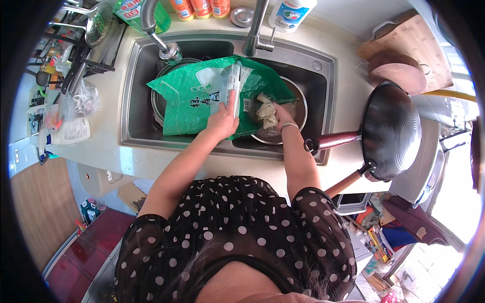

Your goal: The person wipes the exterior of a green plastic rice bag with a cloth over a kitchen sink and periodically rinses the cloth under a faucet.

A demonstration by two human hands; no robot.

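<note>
A large green printed plastic bag (182, 98) lies across the double-basin steel sink (329, 87). My left hand (222, 120) grips its folded seam near the middle, index finger stretched along the pale strip. In my right hand (282, 115) is a clump of pale, folded food pieces (266, 111), too crumpled to name exactly. That hand is over a round metal-rimmed vessel (305, 104) in the right basin, against the bag's right part. Clear plastic shows around the pieces. Part of another round metal vessel (157, 108) shows beneath the bag on the left.
A faucet (254, 34) and a flexible spray nozzle (170, 53) reach over the sink's back. To the right, a wok (394, 128) extends its handle over the sink's corner. Bottles (291, 15) line the back; a knife rack (91, 64) stands left.
</note>
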